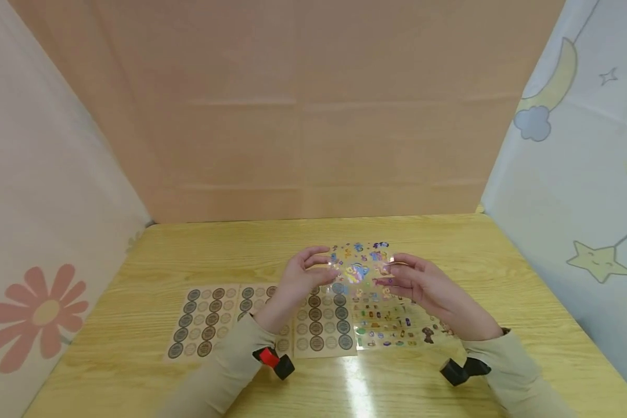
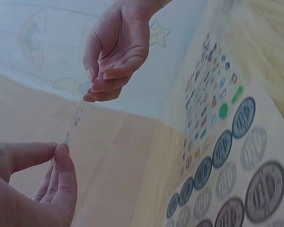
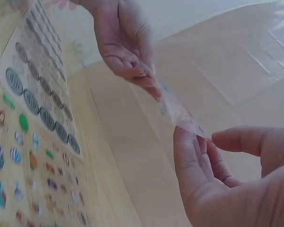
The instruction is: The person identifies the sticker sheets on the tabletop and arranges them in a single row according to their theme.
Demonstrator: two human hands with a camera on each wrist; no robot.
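A clear sticker sheet (image 1: 356,271) with small colourful cartoon figures is held up above the table between both hands. My left hand (image 1: 299,278) pinches its left edge between thumb and fingers. At the opposite edge, my right hand (image 1: 423,287) pinches it the same way. The right wrist view shows the sheet (image 3: 182,112) almost edge-on, thin and see-through. Below it on the table lies another clear sheet of small stickers (image 1: 392,331), partly covered by the right hand and forearm. Beside that are paper sheets of round stickers (image 1: 324,325), overlapped by the left forearm.
The round-sticker sheets (image 1: 190,322) continue in a row to the left on the wooden table (image 1: 136,273). A plain peach cloth (image 1: 303,116) stands behind the table. Printed cloth walls flank it, with a flower (image 1: 44,313) at left and a star (image 1: 600,261) at right.
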